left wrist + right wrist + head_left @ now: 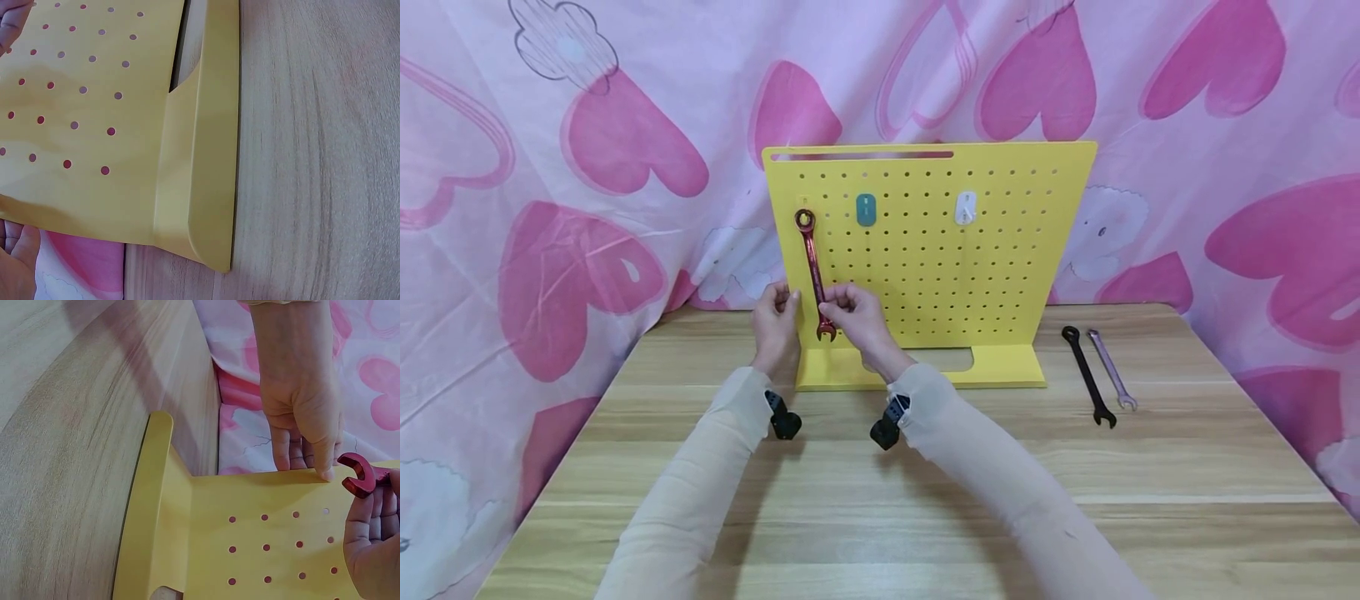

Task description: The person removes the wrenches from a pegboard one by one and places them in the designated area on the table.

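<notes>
A yellow pegboard (1022, 158) stands upright on its base. Near its left side, a shiny red combination wrench (812, 262) slants down the front, ring end up at a small yellow hook (805, 201). Thumb and fingers of my right hand (861, 321) pinch the wrench just above its open end, whose red jaw also shows in the right wrist view. My left hand (777, 325) grips the board's left edge; in the right wrist view its thumb (324, 459) lies at the front, with the other fingers partly hidden behind.
A teal hook (866, 210) and a white hook (966, 207) are on the board's upper part. Right of the base, a black wrench (1088, 377) and a smaller silver wrench (1112, 371) lie on the wooden table (880, 517). A pink heart-patterned curtain (647, 108) hangs behind.
</notes>
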Demonstrator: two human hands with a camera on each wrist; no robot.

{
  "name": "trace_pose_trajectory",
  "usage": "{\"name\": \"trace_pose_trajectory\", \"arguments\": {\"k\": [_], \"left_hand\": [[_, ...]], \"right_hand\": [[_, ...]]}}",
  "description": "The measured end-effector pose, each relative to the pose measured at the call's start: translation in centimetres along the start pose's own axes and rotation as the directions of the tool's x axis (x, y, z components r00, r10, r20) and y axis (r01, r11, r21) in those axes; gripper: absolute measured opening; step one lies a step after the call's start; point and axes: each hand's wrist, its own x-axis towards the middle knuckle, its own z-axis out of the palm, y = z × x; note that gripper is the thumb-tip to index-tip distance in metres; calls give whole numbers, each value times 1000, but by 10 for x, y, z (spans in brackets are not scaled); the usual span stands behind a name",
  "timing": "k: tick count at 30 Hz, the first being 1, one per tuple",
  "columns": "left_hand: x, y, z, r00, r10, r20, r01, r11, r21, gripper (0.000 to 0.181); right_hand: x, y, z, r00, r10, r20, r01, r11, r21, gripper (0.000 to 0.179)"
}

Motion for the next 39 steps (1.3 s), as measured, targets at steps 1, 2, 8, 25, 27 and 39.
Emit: {"name": "trace_pose_trajectory", "arguments": {"k": [1,2,8,25,27,39], "left_hand": [[0,0,0,1000,-3,-1,3,1000,-2,22],[0,0,0,1000,-6,-1,6,1000,-1,22],[0,-1,1,1000,-12,-4,12,1000,-13,22],[-1,-1,1,1000,-29,2,29,999,-44,21],[-1,-1,1,1000,-28,6,29,999,-45,22],[1,-3,0,1000,26,-8,-25,1000,12,23]], "right_hand": [[-1,0,0,1000,2,2,-2,1000,0,15],[-2,-1,-1,1000,5,3,-5,1000,2,16],[-6,-5,-3,1000,12,15,-12,1000,1,15],[-11,-6,-7,998,41,41,-44,996,74,18],[-12,-7,-8,998,41,54,-45,995,93,18],[-18,-13,-11,992,84,98,-94,990,107,17]]}}
